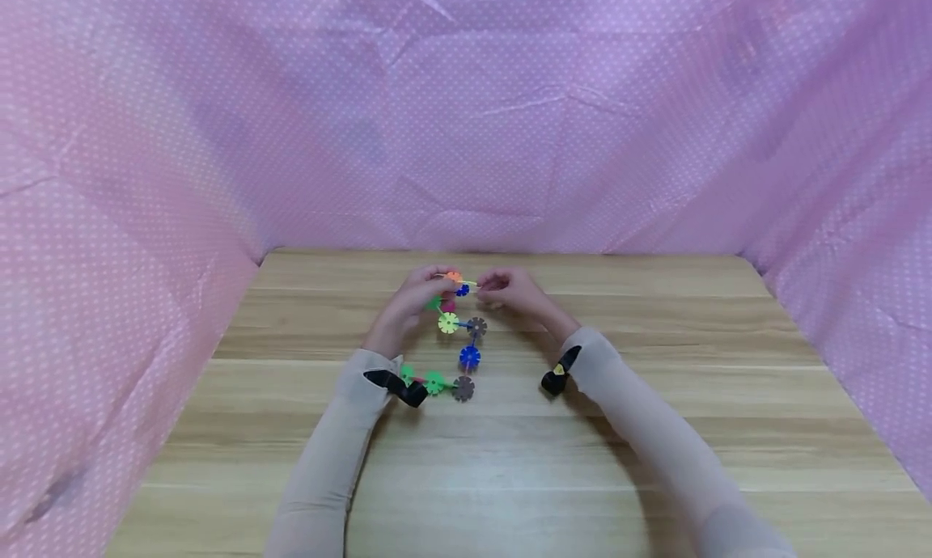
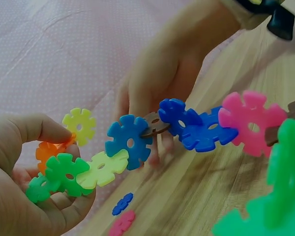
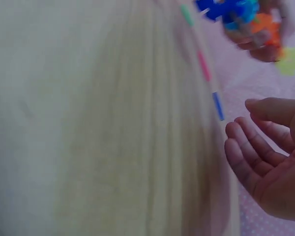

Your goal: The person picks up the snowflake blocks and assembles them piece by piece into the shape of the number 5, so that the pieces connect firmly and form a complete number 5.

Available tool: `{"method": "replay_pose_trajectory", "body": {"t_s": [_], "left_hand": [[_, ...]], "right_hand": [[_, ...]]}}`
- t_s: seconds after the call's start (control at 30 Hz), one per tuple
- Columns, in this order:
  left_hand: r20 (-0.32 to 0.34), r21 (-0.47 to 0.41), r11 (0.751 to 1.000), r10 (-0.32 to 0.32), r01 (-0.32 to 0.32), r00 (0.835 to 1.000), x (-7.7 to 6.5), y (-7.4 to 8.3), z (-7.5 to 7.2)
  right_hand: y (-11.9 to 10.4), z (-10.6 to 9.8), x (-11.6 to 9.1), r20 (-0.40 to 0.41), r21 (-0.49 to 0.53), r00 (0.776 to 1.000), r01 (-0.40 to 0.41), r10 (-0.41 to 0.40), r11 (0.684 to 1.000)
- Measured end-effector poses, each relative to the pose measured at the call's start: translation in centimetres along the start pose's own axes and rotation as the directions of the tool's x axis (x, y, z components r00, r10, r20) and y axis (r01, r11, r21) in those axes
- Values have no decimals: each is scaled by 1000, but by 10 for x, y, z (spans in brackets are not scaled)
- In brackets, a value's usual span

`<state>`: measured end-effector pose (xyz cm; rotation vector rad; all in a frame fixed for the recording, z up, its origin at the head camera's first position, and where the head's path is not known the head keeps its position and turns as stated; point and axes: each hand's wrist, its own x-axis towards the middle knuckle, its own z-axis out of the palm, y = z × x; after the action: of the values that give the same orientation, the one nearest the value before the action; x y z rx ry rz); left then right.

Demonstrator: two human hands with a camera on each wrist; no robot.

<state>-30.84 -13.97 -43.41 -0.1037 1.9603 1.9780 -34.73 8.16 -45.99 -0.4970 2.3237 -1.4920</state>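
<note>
My left hand (image 1: pixel 418 295) holds one end of a chain of slotted flower-shaped plastic discs, pinching an orange disc (image 2: pixel 48 153) between thumb and fingers. A yellow disc (image 2: pixel 79 126) sticks out past the thumb, joined to the orange one. Green discs (image 2: pixel 66 174) lie over the fingers, followed by a lime disc (image 2: pixel 102 169), a blue disc (image 2: pixel 120 142), dark blue ones and a pink disc (image 2: pixel 250 123). My right hand (image 1: pixel 513 289) is just right of the yellow disc; in the right wrist view its fingers (image 3: pixel 241 160) are loosely bent, with nothing held.
The chain runs back toward me to a brown disc (image 1: pixel 463 388) and green discs (image 1: pixel 434 382) beside the left wrist strap (image 1: pixel 396 388). Loose blue (image 2: pixel 123 204) and pink (image 2: pixel 122 223) discs lie on the wooden table (image 1: pixel 655 461). Pink dotted cloth (image 1: pixel 473 137) surrounds the table.
</note>
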Motion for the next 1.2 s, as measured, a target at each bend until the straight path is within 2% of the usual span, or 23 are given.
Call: {"method": "replay_pose_trajectory", "body": {"t_s": [0.2,0.43,0.6,0.8,0.97,1.07,1.2], "left_hand": [[-16,-37,999,-17,16,1000,1,-1,6],[9,-18,999,-27,27,1000,2,-3,11],[-2,-18,999,-31,31,1000,3,-4,13],[-3,-27,999,-19,18,1000,2,-4,11],[0,-31,999,-22,22,1000,1,-2,8],[-1,-43,999,-23,23,1000,0,0,8],[-4,-61,998,-18,18,1000,-1,2,8]], "right_hand": [[5,4,17,80,-94,997,12,-4,995],[8,6,26,86,-217,996,38,-19,976],[6,7,25,89,-255,996,26,-4,966],[1,3,17,83,-231,996,2,18,973],[-1,-2,8,46,-213,999,-10,20,977],[1,-4,2,-1,-146,999,-46,46,988],[7,-9,-5,-64,-5,994,-88,88,996]]}}
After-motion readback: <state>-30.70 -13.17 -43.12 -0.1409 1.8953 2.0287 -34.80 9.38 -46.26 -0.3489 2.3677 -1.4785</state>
